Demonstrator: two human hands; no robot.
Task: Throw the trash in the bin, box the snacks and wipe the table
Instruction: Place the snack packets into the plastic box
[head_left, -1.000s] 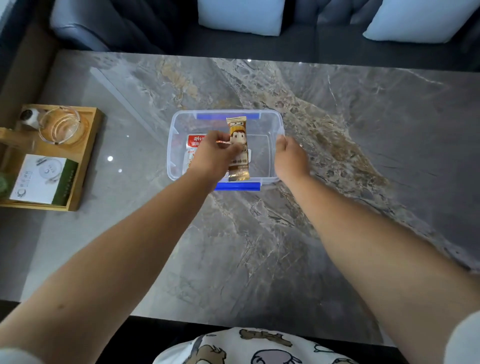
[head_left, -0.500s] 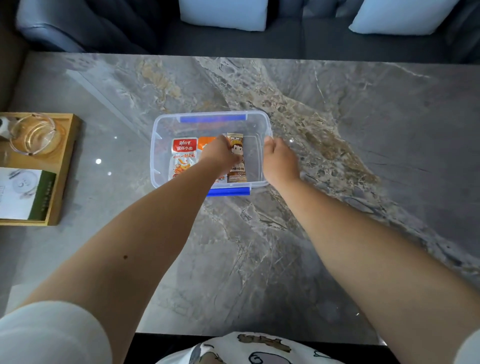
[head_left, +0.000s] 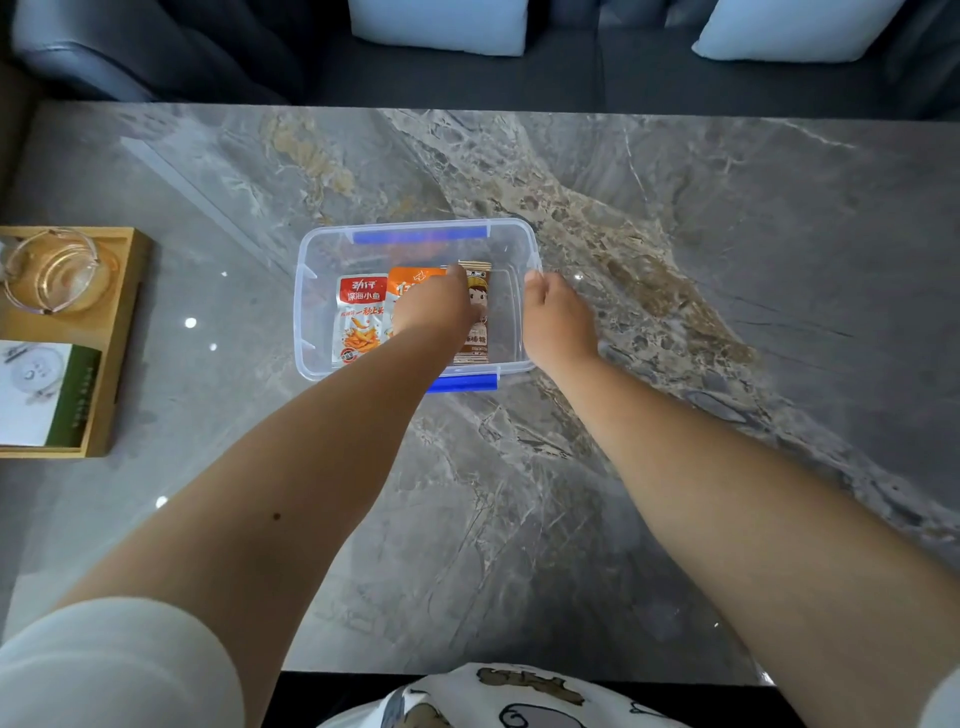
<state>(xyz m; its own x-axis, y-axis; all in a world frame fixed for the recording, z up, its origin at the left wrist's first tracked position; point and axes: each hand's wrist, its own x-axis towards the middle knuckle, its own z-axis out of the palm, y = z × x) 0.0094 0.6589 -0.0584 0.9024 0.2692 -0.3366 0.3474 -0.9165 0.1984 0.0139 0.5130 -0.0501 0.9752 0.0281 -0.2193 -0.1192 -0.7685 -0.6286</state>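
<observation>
Head view, left hand (head_left: 439, 312) fingers on brown snack packet (head_left: 478, 332), lengthwise front-to-back in clear box (head_left: 306, 291), right hand (head_left: 558, 317) fingers curled on rim.

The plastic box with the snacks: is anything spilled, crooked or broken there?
Nothing stands out. Three snack packets lie side by side, flat, in the clear box; the left hand rests on them, and the right hand is at its rim.

A clear box (head_left: 306, 291) with blue clips sits mid-table (head_left: 727, 260). Three snack packets lie side by side in it: a red one (head_left: 358, 317) at the left, an orange one (head_left: 410, 283) in the middle, a brown one (head_left: 478, 332) to the right. The left hand (head_left: 439, 312) reaches into the box, fingers down on the orange and brown packets. The right hand (head_left: 558, 317), curled, grips the box's right wall. A wooden tray (head_left: 122, 332) at the table's left edge carries a glass ashtray (head_left: 52, 270) and a booklet (head_left: 41, 392).
</observation>
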